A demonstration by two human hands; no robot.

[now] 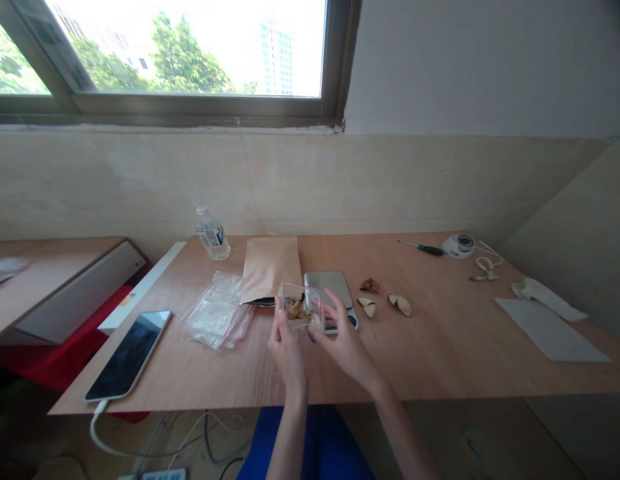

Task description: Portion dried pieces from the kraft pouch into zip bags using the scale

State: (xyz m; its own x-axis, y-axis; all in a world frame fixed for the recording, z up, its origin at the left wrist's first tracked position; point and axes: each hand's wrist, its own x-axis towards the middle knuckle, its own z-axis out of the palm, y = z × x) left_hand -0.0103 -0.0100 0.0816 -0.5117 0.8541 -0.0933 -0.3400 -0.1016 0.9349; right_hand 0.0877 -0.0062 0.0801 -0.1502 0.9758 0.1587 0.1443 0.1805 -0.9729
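Note:
A clear plastic bag (pixel 301 308) with brown dried pieces inside is held up between my two hands. My left hand (pixel 286 343) grips its left edge, and my right hand (pixel 340 333) holds its right side with the fingers partly behind it. Just beyond, partly covered by the bag and my right fingers, lies a small scale (pixel 333 283) with a silver plate. To the right of the scale rest a brown dried clump (pixel 370 285) and two pale pieces with dark edges (pixel 367 307), (pixel 400 305).
Left of my hands lie clear zip bags (pixel 217 313) and a brown paper pouch (pixel 273 267). A water bottle (pixel 213 235) stands behind. A phone (pixel 130 357) with a cable is at the front left. Farther right are a screwdriver (pixel 430 250), a white camera (pixel 459 245) and white paper (pixel 550 330).

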